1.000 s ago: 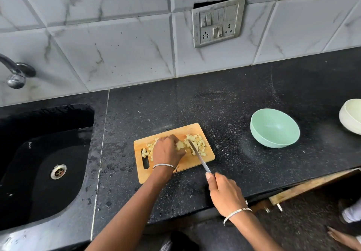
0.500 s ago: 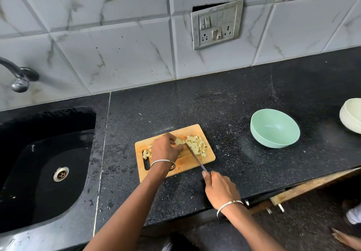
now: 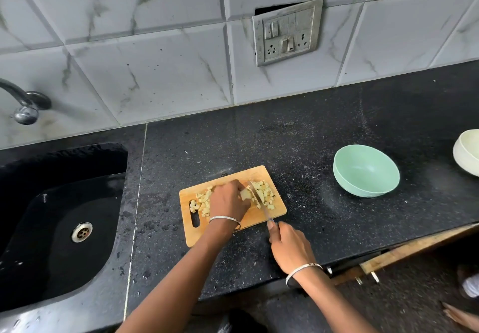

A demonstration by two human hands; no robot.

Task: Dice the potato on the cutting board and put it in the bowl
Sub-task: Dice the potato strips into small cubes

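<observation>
Right hand (image 3: 290, 249) edged forward; knife (image 3: 259, 200) points away-left, against potato chunk (image 3: 245, 194).

The right hand (image 3: 290, 249) pushed the knife (image 3: 260, 200) toward 11 o'clock, closer to the potato piece (image 3: 245, 194) under the left hand (image 3: 228, 200).

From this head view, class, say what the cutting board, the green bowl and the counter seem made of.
Cutting board: wood or bamboo, matte, tan grain. Green bowl: probably plastic, smooth, soft sheen. Counter: polished black stone, likely granite, pale speckles.
</observation>
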